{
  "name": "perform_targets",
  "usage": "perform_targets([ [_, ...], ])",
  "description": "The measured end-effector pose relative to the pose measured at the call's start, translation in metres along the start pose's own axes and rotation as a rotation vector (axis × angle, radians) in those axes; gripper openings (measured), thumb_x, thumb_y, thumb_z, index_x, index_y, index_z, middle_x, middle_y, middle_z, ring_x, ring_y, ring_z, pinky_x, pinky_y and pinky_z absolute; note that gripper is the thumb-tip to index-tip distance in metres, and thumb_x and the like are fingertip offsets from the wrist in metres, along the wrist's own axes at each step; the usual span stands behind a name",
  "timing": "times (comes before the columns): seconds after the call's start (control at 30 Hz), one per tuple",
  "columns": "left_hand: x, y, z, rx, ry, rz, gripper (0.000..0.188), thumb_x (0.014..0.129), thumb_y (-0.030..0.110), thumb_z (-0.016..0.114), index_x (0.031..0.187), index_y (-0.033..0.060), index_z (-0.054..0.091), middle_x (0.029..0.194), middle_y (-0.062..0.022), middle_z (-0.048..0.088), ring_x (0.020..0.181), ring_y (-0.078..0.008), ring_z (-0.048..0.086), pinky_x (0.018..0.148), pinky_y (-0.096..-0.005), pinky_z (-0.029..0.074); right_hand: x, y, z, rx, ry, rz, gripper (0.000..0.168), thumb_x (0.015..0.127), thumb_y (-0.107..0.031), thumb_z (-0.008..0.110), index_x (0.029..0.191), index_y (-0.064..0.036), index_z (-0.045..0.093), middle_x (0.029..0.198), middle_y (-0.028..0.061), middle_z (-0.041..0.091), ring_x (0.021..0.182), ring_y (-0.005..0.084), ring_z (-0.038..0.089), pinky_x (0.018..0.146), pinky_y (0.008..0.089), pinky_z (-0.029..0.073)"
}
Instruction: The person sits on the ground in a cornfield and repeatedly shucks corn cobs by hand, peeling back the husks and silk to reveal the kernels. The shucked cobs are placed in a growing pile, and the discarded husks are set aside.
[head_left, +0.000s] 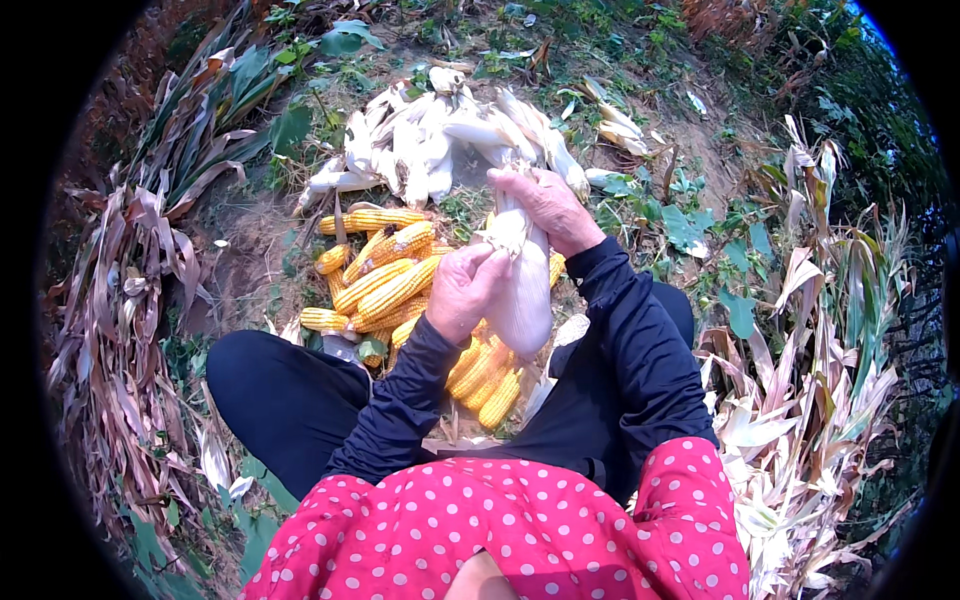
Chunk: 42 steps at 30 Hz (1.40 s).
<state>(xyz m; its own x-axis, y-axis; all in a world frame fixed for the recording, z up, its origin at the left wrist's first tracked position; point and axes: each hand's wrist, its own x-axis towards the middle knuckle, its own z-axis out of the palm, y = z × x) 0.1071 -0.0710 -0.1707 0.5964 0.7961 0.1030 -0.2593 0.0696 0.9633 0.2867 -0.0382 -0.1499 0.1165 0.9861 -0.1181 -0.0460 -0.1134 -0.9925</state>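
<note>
Between my knees I hold an ear of corn in its pale husk (523, 307), its thick rounded end towards me. My right hand (553, 211) is closed around its far, narrower end. With thumb and fingers, my left hand (469, 287) pinches the loose edge of the husk midway along the ear. No kernels show on this ear. Below and left of my hands lies a heap of bare yellow corn cobs (386, 289). More bare cobs (484, 379) lie close to my lap, partly hidden by the held ear and my left forearm.
Beyond my hands, ears still in pale husks (420, 146) form a curved pile on the soil. Dry corn stalks (127, 300) lie along the left. Stripped husks (765, 450) and upright dry leaves (810, 285) line the right. Green weeds (682, 225) grow around.
</note>
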Motion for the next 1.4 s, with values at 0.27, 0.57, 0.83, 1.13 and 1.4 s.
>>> perform_targets([
  [0.27,-0.015,0.000,0.011,0.124,-0.017,0.065,0.027,0.093,0.016,0.054,0.069,0.0030,0.055,0.054,0.0044,0.045,0.047,-0.0020,0.038,0.043,-0.0197,0.029,0.010,-0.008,-0.026,0.138,0.145,-0.025,0.034,0.085,-0.033,0.062,0.096,0.000,0.062,0.074,0.0043,0.063,0.057,0.0114,0.059,0.054,0.0243,0.047],
  [0.57,-0.016,0.014,-0.026,0.110,-0.107,-0.057,0.027,0.098,0.022,0.049,0.085,0.0009,0.060,0.062,0.0010,0.054,0.055,-0.0056,0.051,0.052,-0.0188,0.040,0.009,-0.011,-0.023,-0.077,0.150,-0.187,0.049,0.087,-0.046,0.060,0.105,0.000,0.057,0.080,0.0042,0.063,0.064,0.0110,0.059,0.059,0.0252,0.049],
  [0.83,0.009,-0.021,-0.045,-0.095,-0.007,-0.008,0.064,0.085,0.039,0.067,0.129,0.0004,0.042,0.116,-0.0077,0.054,0.108,-0.0152,0.052,0.095,-0.0296,0.040,-0.029,-0.021,0.040,-0.287,-0.033,-0.269,0.041,0.095,-0.037,0.050,0.107,0.002,0.054,0.092,0.0072,0.059,0.082,0.0124,0.052,0.074,0.0279,0.044],
  [1.13,0.003,-0.030,-0.015,-0.368,-0.006,-0.031,0.085,0.075,0.027,0.078,0.139,0.0028,0.027,0.128,-0.0083,0.046,0.116,-0.0168,0.046,0.099,-0.0312,0.038,-0.030,-0.004,0.057,-0.320,0.052,-0.347,0.033,0.099,-0.023,0.039,0.090,0.002,0.060,0.071,0.0069,0.059,0.065,0.0121,0.053,0.061,0.0283,0.044],
  [1.4,0.004,-0.039,-0.017,-0.530,0.097,0.084,0.098,0.071,0.014,0.081,0.144,0.0013,0.017,0.135,-0.0105,0.042,0.123,-0.0177,0.043,0.103,-0.0304,0.034,-0.021,0.020,0.057,0.131,0.175,-0.196,0.035,0.099,-0.027,0.043,0.087,0.000,0.060,0.081,0.0054,0.061,0.073,0.0097,0.055,0.067,0.0258,0.045],
])
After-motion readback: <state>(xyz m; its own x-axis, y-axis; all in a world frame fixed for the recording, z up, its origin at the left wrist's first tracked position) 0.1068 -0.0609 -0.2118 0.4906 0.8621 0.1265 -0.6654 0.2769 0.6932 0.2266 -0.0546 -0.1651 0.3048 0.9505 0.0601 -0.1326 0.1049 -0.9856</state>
